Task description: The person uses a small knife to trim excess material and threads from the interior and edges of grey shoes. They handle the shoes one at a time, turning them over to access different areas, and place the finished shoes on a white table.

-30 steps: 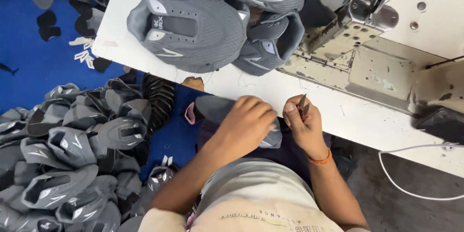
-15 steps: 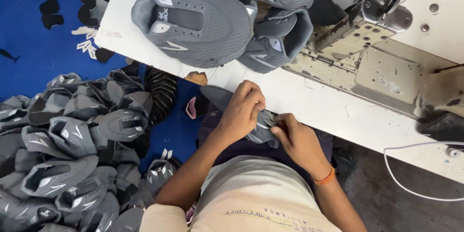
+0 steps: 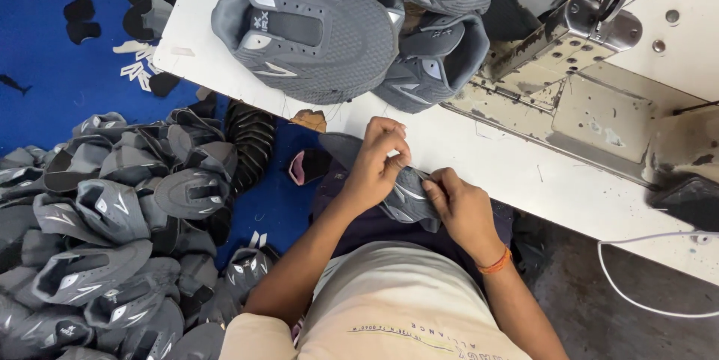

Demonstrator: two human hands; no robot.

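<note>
A small grey shoe-upper piece (image 3: pixel 408 199) is held between both hands at the white table's (image 3: pixel 479 158) near edge, over my lap. My left hand (image 3: pixel 378 165) pinches its upper edge from above. My right hand (image 3: pixel 460 210) grips it from the right, fingers curled; an orange band circles that wrist. Whether a small tool sits in the right hand cannot be seen. A large grey mesh shoe upper (image 3: pixel 314 26) lies on the table beyond the hands, with two more grey uppers (image 3: pixel 431 64) beside it.
An industrial sewing machine (image 3: pixel 592 75) occupies the table's right side. A big heap of grey uppers (image 3: pixel 112 218) covers the blue floor sheet at left, with a stack of black pieces (image 3: pixel 251 135). A white cable (image 3: pixel 644 255) hangs at right.
My hands came together on the grey piece and shifted slightly up toward the table edge. A second ago the right hand held a small tool apart from the left.
</note>
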